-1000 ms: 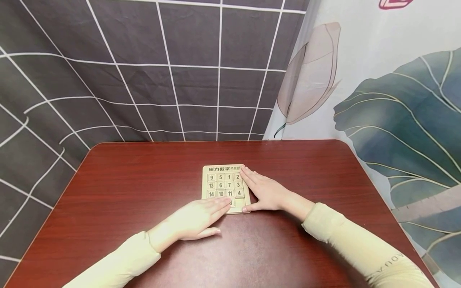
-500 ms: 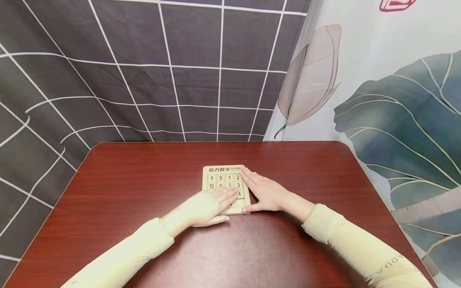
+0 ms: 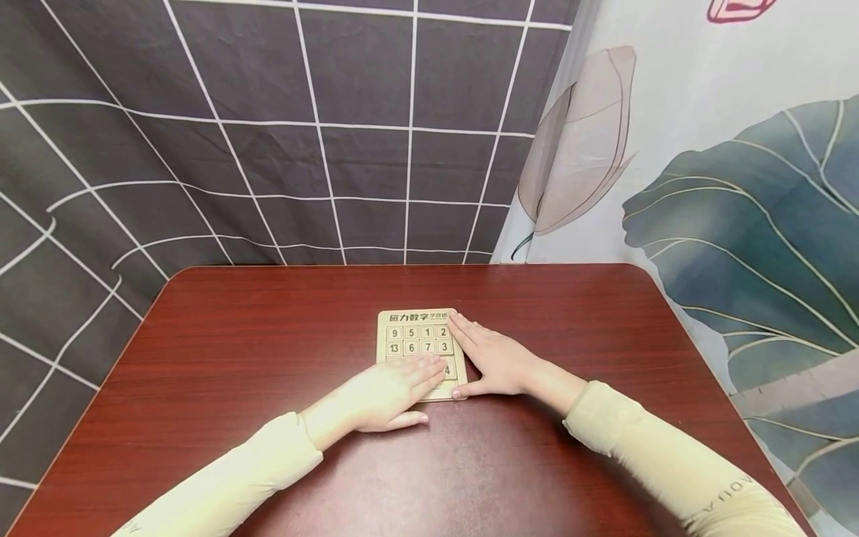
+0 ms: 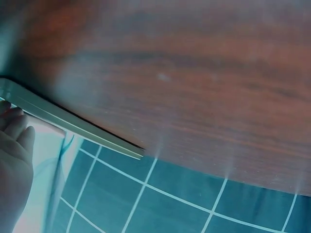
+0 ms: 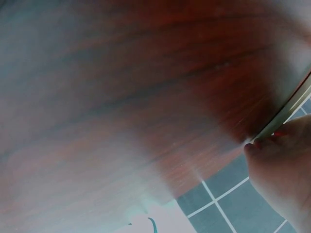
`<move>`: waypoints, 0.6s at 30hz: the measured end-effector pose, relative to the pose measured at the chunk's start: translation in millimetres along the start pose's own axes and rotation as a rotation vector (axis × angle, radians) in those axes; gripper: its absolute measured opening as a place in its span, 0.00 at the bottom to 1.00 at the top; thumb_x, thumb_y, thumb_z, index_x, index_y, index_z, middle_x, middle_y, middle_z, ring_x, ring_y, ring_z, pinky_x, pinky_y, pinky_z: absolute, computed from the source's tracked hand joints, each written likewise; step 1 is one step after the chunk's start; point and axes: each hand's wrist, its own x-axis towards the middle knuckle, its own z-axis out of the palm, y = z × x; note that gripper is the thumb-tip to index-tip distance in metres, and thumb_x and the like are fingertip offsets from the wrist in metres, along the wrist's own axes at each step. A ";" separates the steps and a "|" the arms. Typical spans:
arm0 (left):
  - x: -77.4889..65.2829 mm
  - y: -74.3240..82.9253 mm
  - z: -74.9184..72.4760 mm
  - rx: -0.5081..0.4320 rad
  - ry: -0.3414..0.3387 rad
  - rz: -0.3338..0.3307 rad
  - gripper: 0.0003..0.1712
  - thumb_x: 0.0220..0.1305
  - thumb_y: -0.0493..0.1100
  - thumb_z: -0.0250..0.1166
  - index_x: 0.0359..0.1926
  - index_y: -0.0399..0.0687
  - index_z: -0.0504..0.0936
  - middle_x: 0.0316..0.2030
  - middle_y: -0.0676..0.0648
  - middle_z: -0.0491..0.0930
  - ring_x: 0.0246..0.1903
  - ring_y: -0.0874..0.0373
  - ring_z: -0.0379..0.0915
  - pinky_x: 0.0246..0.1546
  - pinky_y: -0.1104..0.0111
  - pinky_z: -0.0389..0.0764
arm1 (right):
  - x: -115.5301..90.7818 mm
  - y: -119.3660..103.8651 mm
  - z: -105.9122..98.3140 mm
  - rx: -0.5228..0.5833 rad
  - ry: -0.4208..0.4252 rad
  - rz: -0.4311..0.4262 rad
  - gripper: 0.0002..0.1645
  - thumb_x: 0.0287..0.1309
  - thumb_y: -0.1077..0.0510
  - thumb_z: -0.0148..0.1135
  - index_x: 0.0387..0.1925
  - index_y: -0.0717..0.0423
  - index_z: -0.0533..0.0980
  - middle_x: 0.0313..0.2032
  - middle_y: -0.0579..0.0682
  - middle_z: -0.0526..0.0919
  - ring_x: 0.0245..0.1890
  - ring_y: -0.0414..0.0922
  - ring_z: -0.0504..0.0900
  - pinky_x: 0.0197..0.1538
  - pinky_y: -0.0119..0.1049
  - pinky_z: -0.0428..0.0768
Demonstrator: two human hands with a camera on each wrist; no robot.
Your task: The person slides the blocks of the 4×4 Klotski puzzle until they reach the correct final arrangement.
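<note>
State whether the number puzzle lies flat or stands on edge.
Flat: the number puzzle lies on the table, its digits facing up in the head view.

cream board (image 3: 381,343), red-brown table (image 3: 268,321), white-gridded curtain (image 3: 362,164)

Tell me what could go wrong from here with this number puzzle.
The left hand covers much of the lower half of the number puzzle, so a wrong tile might get nudged unseen. The 4 tile seems to sit a gap below the 3 tile, so it could jam if pushed askew. The puzzle might skid on the glossy table if the right hand at its edge eased off.
</note>
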 end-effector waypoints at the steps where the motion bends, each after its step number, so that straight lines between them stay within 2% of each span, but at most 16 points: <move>1: -0.9 1.1 0.8 0.004 0.007 0.013 0.40 0.77 0.62 0.58 0.75 0.39 0.72 0.76 0.41 0.71 0.76 0.49 0.69 0.78 0.59 0.71 | -0.2 0.1 -0.1 -0.002 0.002 -0.001 0.71 0.61 0.26 0.68 0.83 0.67 0.48 0.85 0.62 0.44 0.85 0.57 0.51 0.84 0.54 0.61; 7: -5.0 4.4 4.9 0.029 0.010 0.046 0.39 0.78 0.63 0.57 0.75 0.41 0.73 0.76 0.43 0.72 0.76 0.51 0.70 0.78 0.61 0.72 | -0.1 1.2 0.9 -0.008 0.005 0.002 0.72 0.60 0.25 0.67 0.84 0.67 0.48 0.86 0.62 0.44 0.86 0.57 0.51 0.85 0.54 0.61; 12: -3.8 -2.1 5.4 0.026 0.026 0.064 0.39 0.77 0.63 0.59 0.75 0.41 0.72 0.76 0.43 0.73 0.76 0.50 0.70 0.78 0.59 0.72 | 0.4 1.3 1.7 -0.008 0.001 0.001 0.72 0.60 0.25 0.67 0.84 0.66 0.48 0.86 0.61 0.43 0.86 0.56 0.51 0.85 0.54 0.61; 18: 4.9 -17.1 3.1 0.001 -0.010 0.005 0.39 0.78 0.61 0.57 0.78 0.41 0.70 0.78 0.43 0.70 0.77 0.50 0.68 0.79 0.59 0.71 | -0.9 -0.1 0.0 -0.005 0.004 -0.002 0.71 0.61 0.26 0.67 0.83 0.67 0.48 0.85 0.62 0.44 0.85 0.57 0.51 0.85 0.54 0.61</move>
